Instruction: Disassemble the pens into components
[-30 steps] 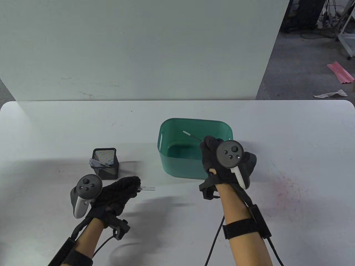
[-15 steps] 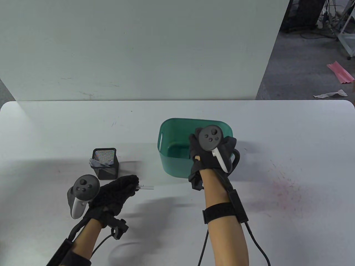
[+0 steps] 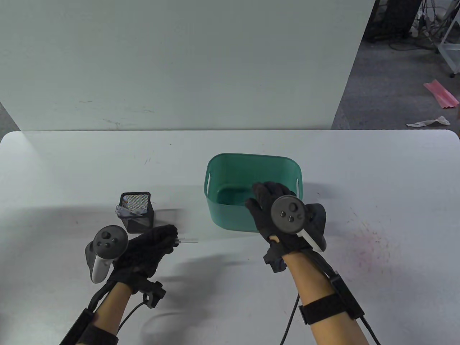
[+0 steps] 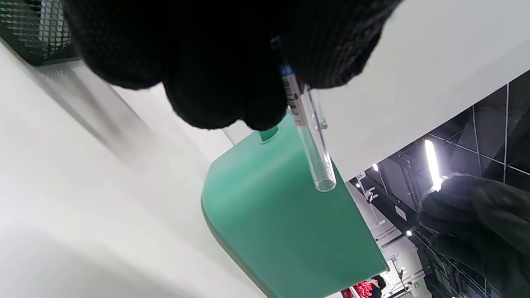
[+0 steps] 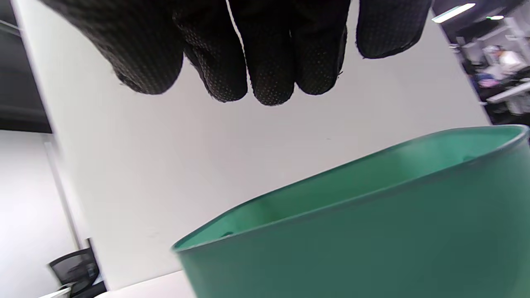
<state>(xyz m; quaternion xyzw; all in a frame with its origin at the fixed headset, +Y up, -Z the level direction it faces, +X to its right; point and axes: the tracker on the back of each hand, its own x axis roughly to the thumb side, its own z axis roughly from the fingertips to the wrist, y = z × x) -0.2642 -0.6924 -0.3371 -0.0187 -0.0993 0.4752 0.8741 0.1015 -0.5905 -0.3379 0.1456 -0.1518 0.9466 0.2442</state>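
Note:
My left hand (image 3: pixel 151 248) grips a clear pen barrel (image 3: pixel 188 241) at the front left of the table, and the tube's open end sticks out to the right. Up close, the clear barrel (image 4: pixel 308 140) with its clip hangs out from under the curled gloved fingers (image 4: pixel 223 87). My right hand (image 3: pixel 267 205) hovers over the near right rim of the green bin (image 3: pixel 230 215) with straight fingers and nothing in it. From the right wrist, the fingertips (image 5: pixel 269 78) hang above the bin's rim (image 5: pixel 331 178). The bin's inside is mostly hidden.
A black mesh pen cup (image 3: pixel 137 212) with several clear pen parts stands just behind my left hand. A white panel rises along the table's far edge. A faint red stain (image 3: pixel 366 244) marks the tabletop at the right.
A second ago my right hand held a thin refill over the bin; it dipped forward over the bin, then drew back toward the near rim with nothing in it. My left hand barely moved.

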